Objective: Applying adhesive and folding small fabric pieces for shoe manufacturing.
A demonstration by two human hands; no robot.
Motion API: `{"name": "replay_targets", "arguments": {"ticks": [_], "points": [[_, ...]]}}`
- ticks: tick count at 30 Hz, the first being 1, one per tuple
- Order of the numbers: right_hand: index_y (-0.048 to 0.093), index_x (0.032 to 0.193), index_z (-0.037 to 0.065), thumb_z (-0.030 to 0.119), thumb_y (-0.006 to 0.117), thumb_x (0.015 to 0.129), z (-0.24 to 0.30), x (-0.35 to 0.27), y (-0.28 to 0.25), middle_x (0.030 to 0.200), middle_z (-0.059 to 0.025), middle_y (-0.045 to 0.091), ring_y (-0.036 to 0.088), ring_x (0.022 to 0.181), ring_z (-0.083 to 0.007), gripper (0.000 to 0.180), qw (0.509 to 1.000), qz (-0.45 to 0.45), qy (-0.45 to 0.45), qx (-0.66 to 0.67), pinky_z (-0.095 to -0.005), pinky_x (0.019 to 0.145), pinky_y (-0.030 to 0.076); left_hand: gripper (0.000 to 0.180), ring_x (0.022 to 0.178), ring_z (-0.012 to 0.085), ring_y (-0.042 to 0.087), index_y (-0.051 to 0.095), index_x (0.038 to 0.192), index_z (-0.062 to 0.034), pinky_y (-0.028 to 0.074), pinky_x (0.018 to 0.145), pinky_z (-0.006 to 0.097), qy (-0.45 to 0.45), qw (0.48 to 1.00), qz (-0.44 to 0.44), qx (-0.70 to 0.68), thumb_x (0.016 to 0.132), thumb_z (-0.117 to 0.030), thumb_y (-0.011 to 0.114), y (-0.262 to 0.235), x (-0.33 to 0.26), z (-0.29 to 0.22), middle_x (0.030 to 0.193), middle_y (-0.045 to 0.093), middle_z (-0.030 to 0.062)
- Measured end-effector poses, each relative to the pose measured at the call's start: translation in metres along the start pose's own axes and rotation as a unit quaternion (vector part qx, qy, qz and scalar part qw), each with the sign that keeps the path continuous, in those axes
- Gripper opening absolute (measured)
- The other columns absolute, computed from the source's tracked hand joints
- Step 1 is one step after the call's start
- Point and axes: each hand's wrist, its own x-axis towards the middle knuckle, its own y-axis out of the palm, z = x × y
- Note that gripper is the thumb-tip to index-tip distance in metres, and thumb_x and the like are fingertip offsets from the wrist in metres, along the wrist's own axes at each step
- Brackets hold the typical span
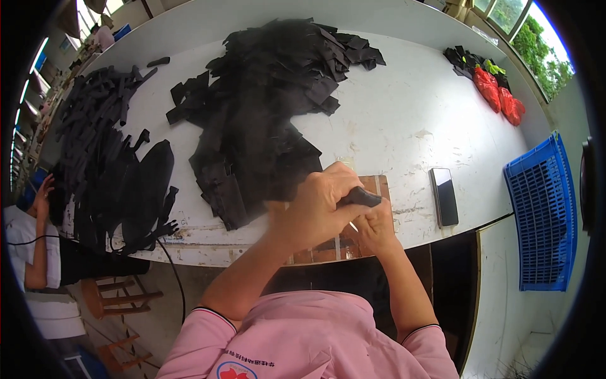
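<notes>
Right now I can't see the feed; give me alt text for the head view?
Left hand and right hand meet over a brown board at the white table edge, the left gripping a dark handle. Black fabric pieces lie behind; a phone lies right.

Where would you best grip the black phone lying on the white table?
Probably pinch the phone across its two long edges, coming straight down from above. It lies flat, screen up, apart from the wooden board and both hands, so its narrow width is free on each side.
</notes>
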Motion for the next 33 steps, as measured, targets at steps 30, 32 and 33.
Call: {"name": "replay_targets", "arguments": {"ticks": [30,32,33], "points": [[0.060,0.076,0.006,0.022,0.057,0.081,0.036,0.029,-0.011,0.060,-0.0107,0.056,0.055,0.055,-0.0291,0.017,0.957,0.172,0.109,-0.208,-0.0368,0.049,0.042,0.013,0.075,0.0102,0.055,0.061,0.086,0.0033,0.042,0.071,0.022,-0.068,0.910,-0.223,-0.344,0.084,-0.007,0.053,-0.010,-0.018,0.012,0.082,0.061,0.0064],[0.059,0.077,0.005,0.021,0.056,0.082,0.050,0.038,-0.019,0.060,-0.0110,0.056,0.054,0.054,-0.0291,0.017,0.980,0.143,0.073,-0.115,-0.0346,0.049,0.042,0.013,0.074,0.0098,0.054,0.061,0.085,0.0030,0.042,0.071,0.021,-0.085,0.912,-0.230,-0.328,0.084,-0.007,0.054,-0.015,-0.019,0.021,0.081,0.061,0.0052],[0.059,0.077,0.003,0.022,0.054,0.084,0.062,0.047,-0.027,0.057,-0.0101,0.053,0.053,0.050,-0.0256,0.021,0.989,0.127,0.044,-0.067,-0.0308,0.048,0.041,0.011,0.074,0.0091,0.055,0.061,0.085,0.0027,0.043,0.070,0.021,-0.065,0.920,-0.222,-0.315,0.083,-0.005,0.054,-0.021,-0.020,0.030,0.081,0.062,0.0051]]}}
